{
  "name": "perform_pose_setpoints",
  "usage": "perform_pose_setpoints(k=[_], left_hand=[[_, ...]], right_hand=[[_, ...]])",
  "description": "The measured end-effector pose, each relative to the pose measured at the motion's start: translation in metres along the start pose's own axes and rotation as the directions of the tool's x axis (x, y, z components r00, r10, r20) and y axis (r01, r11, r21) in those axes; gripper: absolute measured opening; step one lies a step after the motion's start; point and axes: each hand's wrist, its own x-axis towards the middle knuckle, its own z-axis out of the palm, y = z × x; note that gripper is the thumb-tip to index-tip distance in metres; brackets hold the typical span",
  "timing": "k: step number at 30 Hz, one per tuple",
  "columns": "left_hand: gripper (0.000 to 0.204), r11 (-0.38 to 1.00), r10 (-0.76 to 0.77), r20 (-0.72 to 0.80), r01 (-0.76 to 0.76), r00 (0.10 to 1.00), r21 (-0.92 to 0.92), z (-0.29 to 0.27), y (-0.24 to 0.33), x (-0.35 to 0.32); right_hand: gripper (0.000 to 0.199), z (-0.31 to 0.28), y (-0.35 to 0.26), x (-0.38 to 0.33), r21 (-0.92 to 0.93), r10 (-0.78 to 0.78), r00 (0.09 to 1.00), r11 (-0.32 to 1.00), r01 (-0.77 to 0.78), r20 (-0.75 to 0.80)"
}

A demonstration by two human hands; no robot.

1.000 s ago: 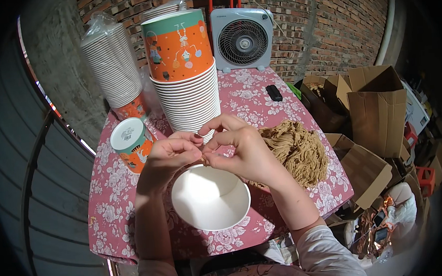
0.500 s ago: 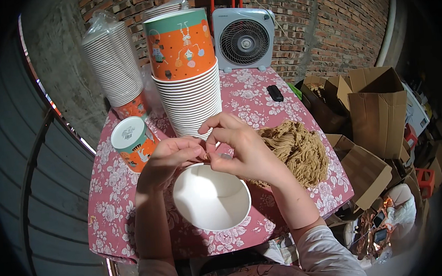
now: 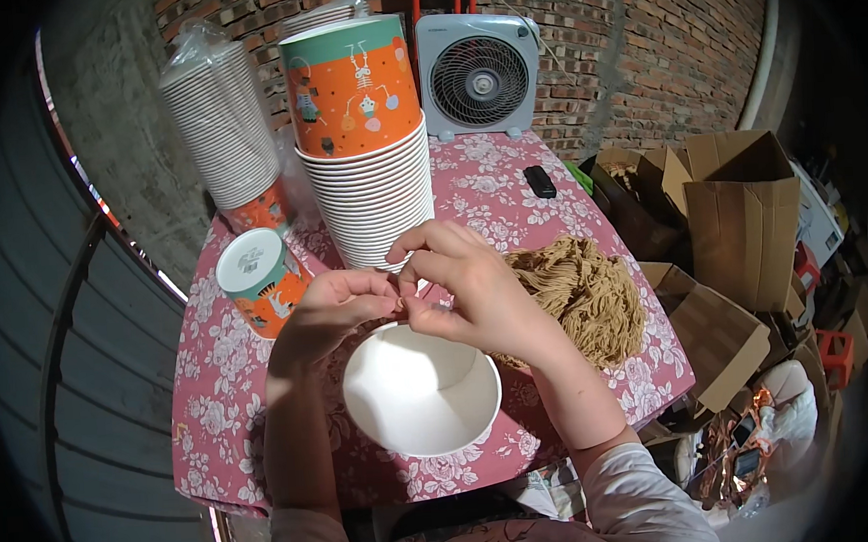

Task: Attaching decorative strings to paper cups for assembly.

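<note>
A white-lined paper bucket (image 3: 421, 399) leans in front of me, its open mouth facing up toward me. Over its far rim, my left hand (image 3: 333, 311) and my right hand (image 3: 469, 289) meet with fingertips pinched together. Something small and tan shows between them, too little to name. Just beyond my hands rises a tall stack of nested paper buckets (image 3: 366, 196), topped by an upside-down orange and green one (image 3: 356, 89). By my right forearm lies a heap of tan cords (image 3: 583, 302). Left of my left hand, another orange bucket (image 3: 263, 285) stands bottom up.
A plastic-wrapped bucket stack (image 3: 220, 125) stands at the far left. A box fan (image 3: 478, 77) and a small black object (image 3: 540, 182) are on the pink flowered tablecloth (image 3: 488, 175). Cardboard boxes (image 3: 740, 216) crowd the right side; a brick wall (image 3: 678, 52) closes the back.
The bucket in front of me has shifted slightly right and down. My fingertips have drawn a little closer together, still above its far rim.
</note>
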Motion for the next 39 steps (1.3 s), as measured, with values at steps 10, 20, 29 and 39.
perform_pose_setpoints(k=[10, 20, 29, 39], left_hand=[[0.021, 0.998, -0.016, 0.055, 0.020, 0.998, -0.060, 0.002, 0.001, 0.000], [0.024, 0.999, -0.015, 0.098, 0.019, 0.995, -0.044, -0.006, -0.004, 0.000], [0.025, 0.995, -0.017, 0.086, 0.025, 0.996, -0.095, -0.001, -0.004, 0.001], [0.025, 0.994, 0.055, 0.045, -0.051, 0.997, -0.095, 0.001, -0.012, 0.004]], right_hand=[[0.018, -0.002, 0.002, -0.001, -0.003, -0.025, 0.999, 1.000, 0.026, 0.041], [0.014, -0.005, 0.002, 0.001, 0.021, -0.035, 0.993, 0.999, 0.032, 0.115], [0.013, -0.004, 0.006, 0.001, 0.051, -0.045, 0.988, 0.998, 0.037, 0.147], [0.012, -0.002, 0.011, 0.003, 0.214, -0.041, 0.982, 0.977, 0.000, 0.186]])
